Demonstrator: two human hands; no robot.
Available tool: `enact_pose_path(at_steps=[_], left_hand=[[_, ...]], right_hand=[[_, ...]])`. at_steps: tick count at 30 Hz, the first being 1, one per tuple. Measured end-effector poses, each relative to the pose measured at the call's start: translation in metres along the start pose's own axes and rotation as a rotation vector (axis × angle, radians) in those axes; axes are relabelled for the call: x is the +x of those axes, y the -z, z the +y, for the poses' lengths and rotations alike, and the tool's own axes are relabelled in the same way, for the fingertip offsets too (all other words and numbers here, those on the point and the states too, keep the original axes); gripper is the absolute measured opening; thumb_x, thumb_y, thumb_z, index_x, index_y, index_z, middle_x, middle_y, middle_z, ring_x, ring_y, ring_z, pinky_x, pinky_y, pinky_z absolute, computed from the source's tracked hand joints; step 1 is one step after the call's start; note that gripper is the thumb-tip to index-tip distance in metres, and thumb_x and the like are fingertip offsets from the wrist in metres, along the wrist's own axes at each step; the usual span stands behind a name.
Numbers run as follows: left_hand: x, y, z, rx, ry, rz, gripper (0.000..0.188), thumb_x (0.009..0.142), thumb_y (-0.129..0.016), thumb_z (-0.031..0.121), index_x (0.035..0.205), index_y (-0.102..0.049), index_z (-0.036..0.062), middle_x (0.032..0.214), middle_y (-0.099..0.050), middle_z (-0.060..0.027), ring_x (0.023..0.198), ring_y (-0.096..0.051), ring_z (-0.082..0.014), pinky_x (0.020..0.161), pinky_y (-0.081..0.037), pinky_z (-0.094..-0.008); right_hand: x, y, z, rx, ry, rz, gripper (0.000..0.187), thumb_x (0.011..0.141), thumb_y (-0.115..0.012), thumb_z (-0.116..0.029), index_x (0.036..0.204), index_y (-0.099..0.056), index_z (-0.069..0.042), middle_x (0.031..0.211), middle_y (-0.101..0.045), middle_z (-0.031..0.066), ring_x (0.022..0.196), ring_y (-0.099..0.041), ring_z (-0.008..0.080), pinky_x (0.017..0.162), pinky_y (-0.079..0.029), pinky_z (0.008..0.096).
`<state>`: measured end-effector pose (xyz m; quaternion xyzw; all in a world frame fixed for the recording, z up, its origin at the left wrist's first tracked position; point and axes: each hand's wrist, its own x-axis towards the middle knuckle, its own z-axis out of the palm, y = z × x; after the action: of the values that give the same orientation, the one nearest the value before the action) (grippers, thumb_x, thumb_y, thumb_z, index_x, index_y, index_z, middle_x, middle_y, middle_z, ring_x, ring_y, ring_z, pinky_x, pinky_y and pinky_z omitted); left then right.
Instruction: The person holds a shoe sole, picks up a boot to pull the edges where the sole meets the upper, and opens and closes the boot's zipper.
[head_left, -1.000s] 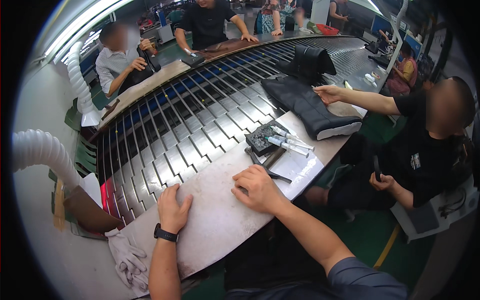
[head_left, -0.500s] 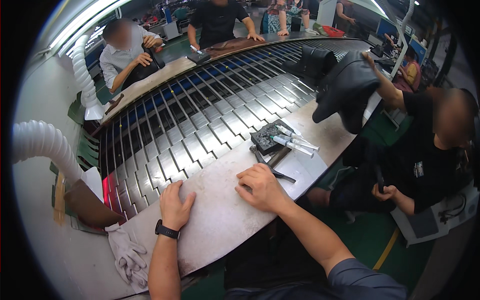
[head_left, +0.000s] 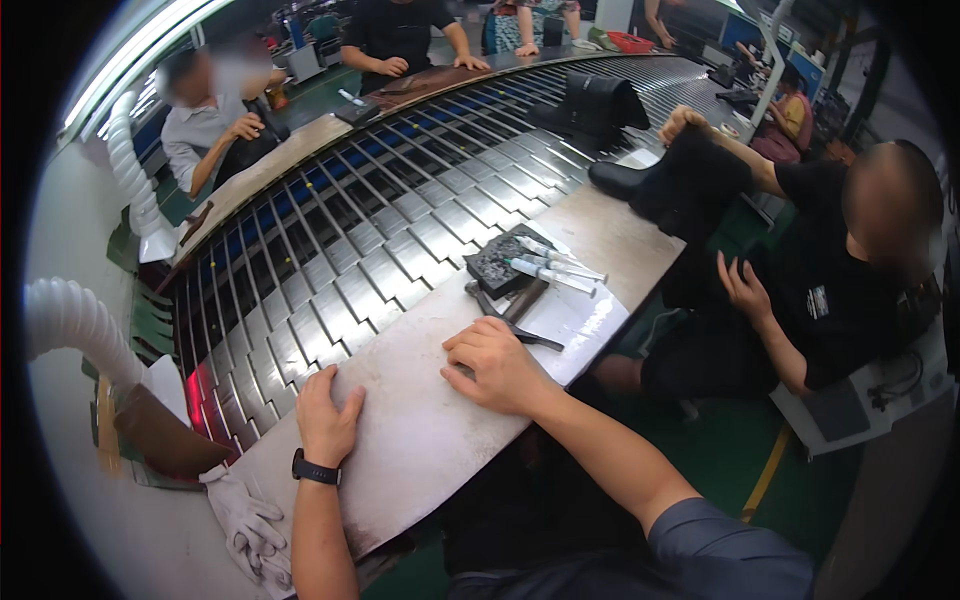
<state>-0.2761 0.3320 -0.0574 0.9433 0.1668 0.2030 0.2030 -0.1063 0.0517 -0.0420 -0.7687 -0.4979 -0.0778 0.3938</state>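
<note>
My left hand (head_left: 327, 415), with a black watch (head_left: 316, 468) at its wrist, rests on the pale worktop (head_left: 400, 440) with its fingers stretched and thumb apart. My right hand (head_left: 495, 368) also lies on the worktop, fingers loosely bent, with nothing visible in it. Just beyond its fingers is a hammer (head_left: 518, 328) with a dark, curved head. Past the hammer sits a rough black block (head_left: 494, 262). Several syringes (head_left: 560, 273) lean across this block and over a white sheet (head_left: 585, 325).
Beyond the worktop runs a slatted metal conveyor (head_left: 400, 230) carrying black boots (head_left: 595, 105). At right, a co-worker grips another black boot (head_left: 690, 180). Grey-white gloves (head_left: 245, 520) and a white duct hose (head_left: 85, 320) are at left. More people work across the conveyor.
The view has shifted slightly, while my hands keep their places on the worktop. The co-worker at right has lowered the boot toward the worktop's end and raised an open hand.
</note>
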Motion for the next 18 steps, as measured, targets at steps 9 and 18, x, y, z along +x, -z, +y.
enact_pose_path(at_steps=[9, 18], left_hand=[[-0.001, 0.0, -0.005, 0.001, 0.006, -0.004, 0.051, 0.093, -0.08, 0.025, 0.132, -0.067, -0.0042, 0.127, -0.071, -0.0215, 0.121, -0.065, -0.0406, 0.108, -0.049, -0.048], [-0.002, 0.0, -0.01, -0.008, -0.011, -0.002, 0.051, 0.093, -0.08, 0.025, 0.132, -0.067, -0.0048, 0.128, -0.07, -0.0218, 0.121, -0.065, -0.0408, 0.109, -0.049, -0.0478]], right_hand=[[-0.002, -0.006, 0.003, 0.015, 0.003, 0.041, 0.018, 0.094, -0.079, -0.022, 0.095, -0.075, -0.004, 0.113, -0.078, 0.0094, 0.113, -0.069, 0.0273, 0.113, -0.046, 0.0434], [-0.003, -0.012, 0.002, 0.001, 0.009, 0.047, 0.018, 0.092, -0.08, -0.022, 0.095, -0.076, -0.005, 0.112, -0.079, 0.0088, 0.111, -0.07, 0.027, 0.112, -0.047, 0.0432]])
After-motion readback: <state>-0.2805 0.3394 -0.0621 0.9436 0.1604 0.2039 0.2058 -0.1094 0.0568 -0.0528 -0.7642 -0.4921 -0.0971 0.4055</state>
